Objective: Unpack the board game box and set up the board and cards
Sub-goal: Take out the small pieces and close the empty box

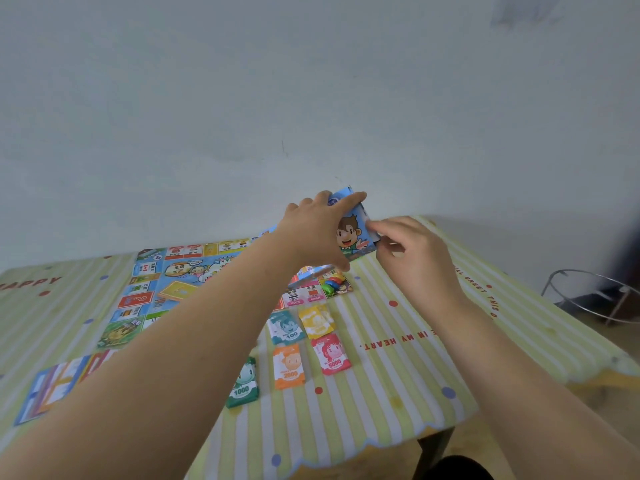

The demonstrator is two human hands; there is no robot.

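While left hand (311, 230) grip clasps rectangular blue cardboard box (350, 234), right hand (414, 252) grip pinches its edge

Yellow-green striped tablecloth (381, 427) with dots and red lettering, pale wall (311, 81), metal ring stand (568, 270) at right

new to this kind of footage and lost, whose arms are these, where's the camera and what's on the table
There is no machine here: one camera sits on a person's head, looking forward and down, so both arms are the wearer's own. The left hand grips a blue game box with a cartoon child on it. The right hand has its fingertips at the box's right end; whether it pinches anything is unclear. On the striped tablecloth lie the game board, five stacks of play money beside it, coloured tokens at the board's corner, and a fan of cards at the near left.
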